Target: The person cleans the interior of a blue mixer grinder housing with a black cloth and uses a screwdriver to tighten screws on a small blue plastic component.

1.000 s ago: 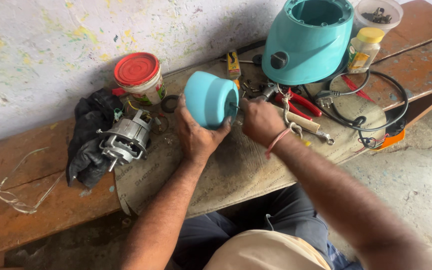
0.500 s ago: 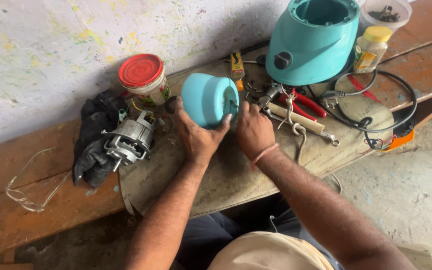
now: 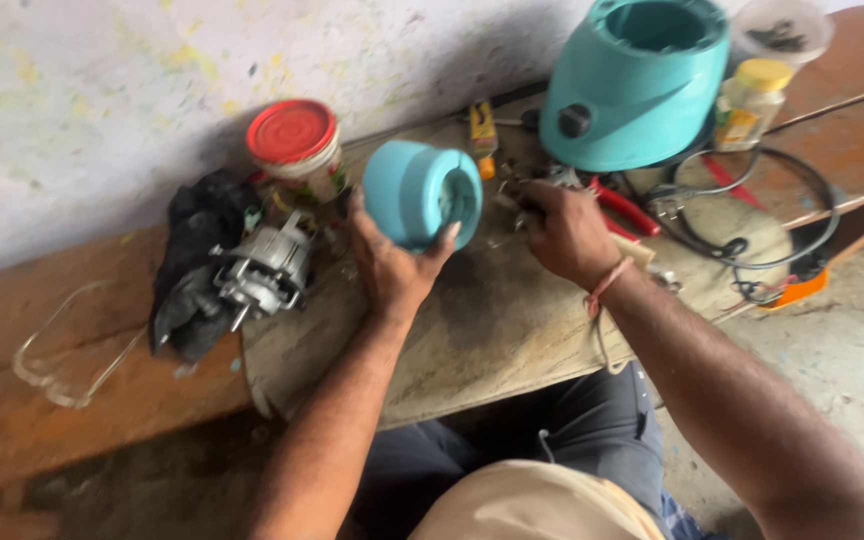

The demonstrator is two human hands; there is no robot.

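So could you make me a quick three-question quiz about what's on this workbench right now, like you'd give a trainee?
1. True or false: the left hand holds the small teal housing.
2. What colour is the lid of the round tub by the wall?
3. Where is the right hand? A) on the electric motor B) among the small tools beside the red-handled pliers C) inside the large teal body

Key: 1 true; 2 red; 3 B

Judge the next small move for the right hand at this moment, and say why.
Probably close the right hand on one small part or tool from the clutter beside the red-handled pliers and bring it to the teal cap. The left hand holds the cap tilted, its open side toward the right hand, which rests on that clutter; what it touches is too blurred to tell.
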